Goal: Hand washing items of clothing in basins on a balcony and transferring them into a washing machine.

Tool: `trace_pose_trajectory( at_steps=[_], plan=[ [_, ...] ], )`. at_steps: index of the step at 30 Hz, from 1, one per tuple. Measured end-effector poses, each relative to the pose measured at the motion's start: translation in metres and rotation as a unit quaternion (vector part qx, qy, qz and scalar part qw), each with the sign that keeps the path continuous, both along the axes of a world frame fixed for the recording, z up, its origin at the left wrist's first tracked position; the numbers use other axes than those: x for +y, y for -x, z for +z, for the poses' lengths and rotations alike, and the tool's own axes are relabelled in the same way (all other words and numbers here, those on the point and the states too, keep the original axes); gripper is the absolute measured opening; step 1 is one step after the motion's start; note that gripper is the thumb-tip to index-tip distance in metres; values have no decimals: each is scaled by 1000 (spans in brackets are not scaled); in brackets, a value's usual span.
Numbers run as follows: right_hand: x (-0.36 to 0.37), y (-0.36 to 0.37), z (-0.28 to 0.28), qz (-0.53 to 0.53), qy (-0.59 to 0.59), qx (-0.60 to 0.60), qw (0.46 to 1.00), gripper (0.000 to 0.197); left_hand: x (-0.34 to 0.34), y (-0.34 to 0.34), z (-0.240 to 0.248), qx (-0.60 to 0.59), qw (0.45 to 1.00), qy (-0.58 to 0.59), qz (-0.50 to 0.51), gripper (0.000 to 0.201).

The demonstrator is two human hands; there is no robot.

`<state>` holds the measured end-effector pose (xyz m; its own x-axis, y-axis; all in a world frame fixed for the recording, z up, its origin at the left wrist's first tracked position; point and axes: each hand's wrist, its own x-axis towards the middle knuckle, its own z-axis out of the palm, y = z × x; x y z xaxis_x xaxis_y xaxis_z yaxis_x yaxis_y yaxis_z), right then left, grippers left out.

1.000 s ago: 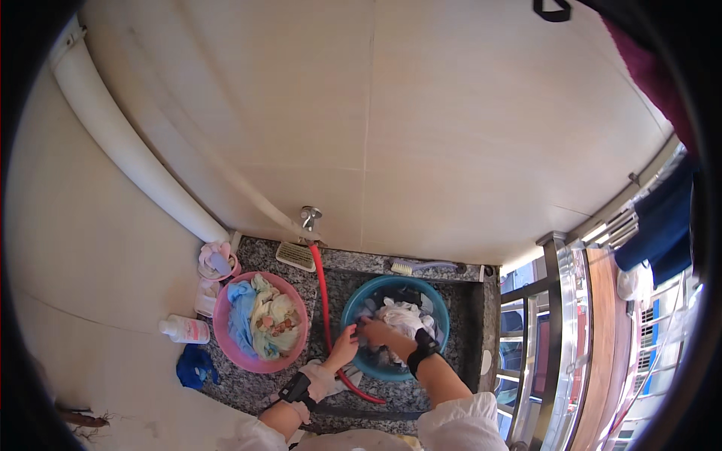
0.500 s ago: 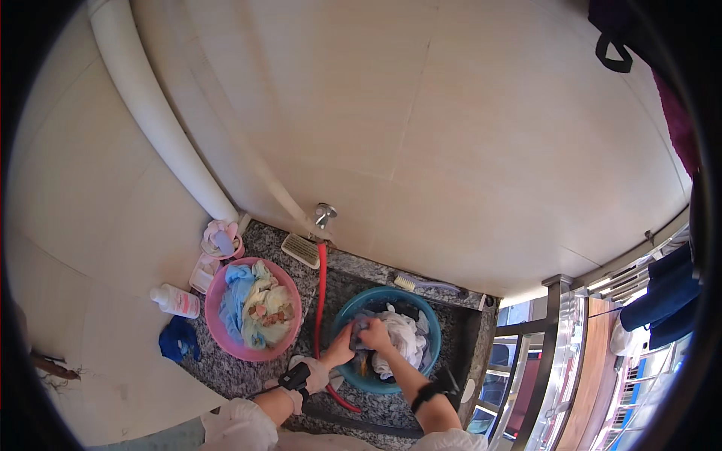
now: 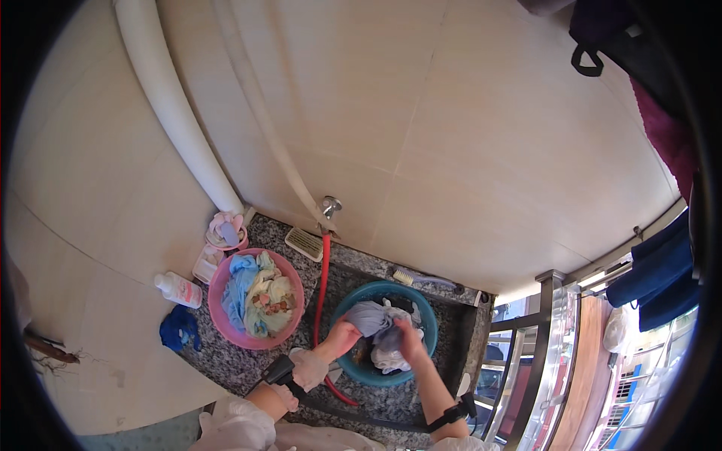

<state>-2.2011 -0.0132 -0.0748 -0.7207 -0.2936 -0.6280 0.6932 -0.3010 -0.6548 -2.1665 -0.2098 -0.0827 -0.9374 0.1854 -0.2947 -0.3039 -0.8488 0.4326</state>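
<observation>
Over the teal basin (image 3: pixel 432 319), which stands in the stone sink, a wet grey-blue cloth (image 3: pixel 368 317) stretches between my hands. My left hand (image 3: pixel 342 340) grips it at the left, fingers wrapped round its edge. On the other side my right hand (image 3: pixel 411 344) is closed on the bunched part. Beneath it in the basin lies white cloth (image 3: pixel 389 359), with dark fabric partly hidden. A red hose (image 3: pixel 323 286) runs from the tap (image 3: pixel 329 206) down into the sink, left of the basin.
A pink basin (image 3: pixel 216 308) of blue and cream clothes stands on the granite counter at left. Near it are a white bottle (image 3: pixel 180 290) and a dark blue cloth (image 3: pixel 179 328). Two brushes, one green-bristled (image 3: pixel 304 244) and one long-handled (image 3: pixel 429 281), lie along the back ledge. Metal railing (image 3: pixel 530 361) rises at right.
The grey-blue cloth, bunched between my close hands before, is now lifted and spread. My right hand has moved right and down, away from the left. The view has shifted slightly.
</observation>
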Motion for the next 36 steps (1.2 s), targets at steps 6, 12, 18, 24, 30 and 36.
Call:
trace_pose_trajectory(
  at_steps=[6, 12, 18, 24, 30, 36],
  plan=[
    [-51, -35, 14, -116, 234, -123, 957, 55, -26, -11, 68, -24, 983, -147, -107, 44],
    [-69, -36, -5, -167, 175, 30, 970, 42, -33, -15, 56, -69, 976, 185, -89, 57],
    [-95, -54, 11, -72, -72, 136, 985, 32, -38, -18, 32, -143, 984, 1, -105, 44],
    [-89, -55, -10, -48, -184, 172, 967, 30, -28, -11, 32, -162, 980, 74, -95, 36],
    [-47, -40, -8, -10, -76, 168, 983, 52, -39, -3, 52, -137, 935, 318, 79, 19],
    [-14, -47, -11, 199, -669, 348, 626, 77, -137, -4, 124, -86, 846, 513, 119, 22]
  ],
)
